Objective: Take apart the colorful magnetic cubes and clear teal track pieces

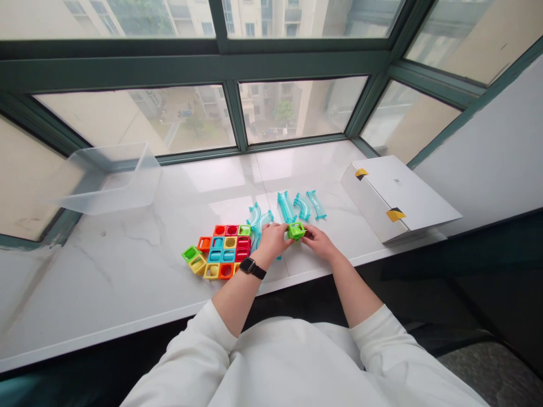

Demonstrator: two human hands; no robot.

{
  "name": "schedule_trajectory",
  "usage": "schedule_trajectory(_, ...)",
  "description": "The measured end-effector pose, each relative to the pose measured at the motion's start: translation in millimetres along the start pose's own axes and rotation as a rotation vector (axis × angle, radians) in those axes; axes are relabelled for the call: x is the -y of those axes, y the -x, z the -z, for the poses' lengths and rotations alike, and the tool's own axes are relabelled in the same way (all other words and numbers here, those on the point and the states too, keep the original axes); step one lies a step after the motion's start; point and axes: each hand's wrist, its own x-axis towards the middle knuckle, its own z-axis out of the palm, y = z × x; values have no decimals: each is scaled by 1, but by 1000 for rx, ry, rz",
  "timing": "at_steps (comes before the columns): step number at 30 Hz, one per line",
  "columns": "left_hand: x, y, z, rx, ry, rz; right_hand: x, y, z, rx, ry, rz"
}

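Observation:
Between my two hands is a green marble-run block (296, 230), a small cube with openings. My left hand (275, 240), with a dark watch on its wrist, grips the block from the left. The fingers of my right hand (319, 240) close on its right side. Left of my left hand lies a cluster of coloured marble-run blocks (229, 242) in red, orange, yellow, blue and green, partly hidden by my wrist. Clear blue track pieces (287, 207) lie just beyond my hands, and more blue pieces (254, 215) are partly covered by my left hand.
A clear plastic bin (139, 186) stands at the left by the window. On the right is a white box (403, 192) with yellow-and-black tape tabs. The white marble-look counter (127, 288) ends at a front edge close to my body. Green window frames (241, 116) bound the back.

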Motion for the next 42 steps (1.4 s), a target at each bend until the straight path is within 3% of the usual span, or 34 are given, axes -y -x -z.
schedule_trajectory(24,-2,10,6,-23,-34,-30,2,4,-1,-17,-6,-8)
schedule_trajectory(30,2,57,32,-207,126,-22,2,3,-2,3,-25,-46)
schedule_trajectory(35,36,113,50,-374,158,76,0,8,-5,-47,1,-41)
schedule_trajectory(42,66,162,30,-365,44,72,12,52,-34,-475,210,-56)
